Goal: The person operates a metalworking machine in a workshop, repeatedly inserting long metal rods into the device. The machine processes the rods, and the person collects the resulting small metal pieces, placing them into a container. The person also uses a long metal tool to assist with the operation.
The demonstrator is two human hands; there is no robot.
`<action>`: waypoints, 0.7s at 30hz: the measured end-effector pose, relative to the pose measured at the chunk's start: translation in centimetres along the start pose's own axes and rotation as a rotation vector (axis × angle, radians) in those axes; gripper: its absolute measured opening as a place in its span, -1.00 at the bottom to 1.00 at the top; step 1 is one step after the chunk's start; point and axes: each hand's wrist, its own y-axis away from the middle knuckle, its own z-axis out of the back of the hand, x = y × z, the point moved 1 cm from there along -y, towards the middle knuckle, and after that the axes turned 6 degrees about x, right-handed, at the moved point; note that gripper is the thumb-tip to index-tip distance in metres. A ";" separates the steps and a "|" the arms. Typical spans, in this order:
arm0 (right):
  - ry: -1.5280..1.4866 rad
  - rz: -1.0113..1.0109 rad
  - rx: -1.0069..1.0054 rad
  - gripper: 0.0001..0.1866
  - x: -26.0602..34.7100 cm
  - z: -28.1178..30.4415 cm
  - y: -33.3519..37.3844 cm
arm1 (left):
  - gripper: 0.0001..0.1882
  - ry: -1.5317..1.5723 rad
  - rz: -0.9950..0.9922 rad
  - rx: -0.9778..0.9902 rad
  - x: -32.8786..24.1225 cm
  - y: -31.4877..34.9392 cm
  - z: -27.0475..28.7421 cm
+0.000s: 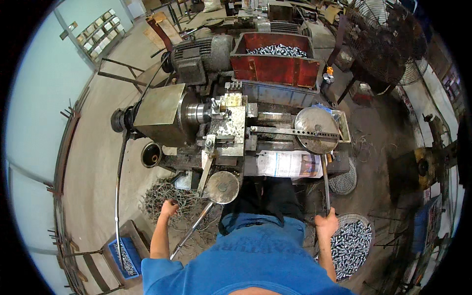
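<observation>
My right hand (326, 223) is wrapped round the lower end of a metal lever (326, 184), which runs down from a round steel disc (310, 120) on the right of a small lathe (160, 110). My left hand (169, 209) hangs over a tangled heap of metal shavings (156, 196), its fingers closed; what they hold, if anything, is too small to make out. Right of that hand are a smaller round disc (222, 187) and a slanting rod handle (195, 227), both apart from it. The tool slide (231, 123) stands beside the lathe's spindle (197, 113).
A red bin (275, 71) of small metal parts sits behind the lathe, beside a motor (204, 56). A round basket (351, 246) of shiny parts stands by my right forearm. A blue crate (125, 258) is at lower left. A large fan (381, 44) stands at the far right.
</observation>
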 end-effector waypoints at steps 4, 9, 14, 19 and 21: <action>0.117 0.033 -0.009 -0.59 -1.0 0.1 -1.0 | -0.76 -0.056 -0.005 0.018 1.1 0.1 0.1; 0.513 0.190 -0.102 -0.55 -9.8 1.7 -11.3 | -0.79 0.047 -0.067 0.007 1.7 -1.2 2.0; 0.678 0.107 -0.267 -0.29 -8.1 5.6 -21.9 | -0.66 -0.378 -0.133 -0.285 -2.5 -5.8 5.0; 0.382 0.501 -0.400 -0.26 -1.7 3.5 -18.1 | -0.57 -0.586 -0.288 -0.410 -6.5 -6.2 4.3; 0.294 0.554 -0.341 -0.36 -1.0 1.8 -15.0 | -0.52 -0.749 -0.224 -0.300 -6.2 -7.6 3.5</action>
